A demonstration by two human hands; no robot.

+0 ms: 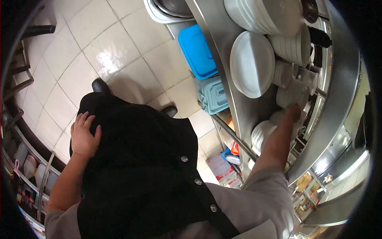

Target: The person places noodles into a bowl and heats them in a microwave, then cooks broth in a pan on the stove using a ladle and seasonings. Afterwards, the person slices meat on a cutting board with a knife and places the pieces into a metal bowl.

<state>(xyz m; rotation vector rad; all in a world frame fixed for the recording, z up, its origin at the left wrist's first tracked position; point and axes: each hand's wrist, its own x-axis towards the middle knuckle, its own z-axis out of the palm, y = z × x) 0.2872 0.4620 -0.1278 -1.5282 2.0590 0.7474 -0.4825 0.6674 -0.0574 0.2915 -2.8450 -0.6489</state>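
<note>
My left hand (85, 134) lies flat against the black apron (135, 159), its fingers stretched out and holding nothing. On the other side my right arm reaches over a steel shelf, and my right hand (293, 112) is among the stacked dishes. Its fingers are hidden, so any grip cannot be made out. Just beyond it stands a pale, translucent stack of containers or bowls (292, 95). Beside the forearm is a stack of white plates (262, 134). Oval white plates (252, 64) are piled further along the shelf.
Large white bowls (264, 16) and ribbed cups (282, 73) crowd the steel shelf (242, 107). Below are a blue lidded bin (196, 51), a grey-green lidded box (215, 95) and a cardboard box (219, 167). A metal rail (234, 137) runs beside the shelf. Tiled floor (107, 44) lies ahead.
</note>
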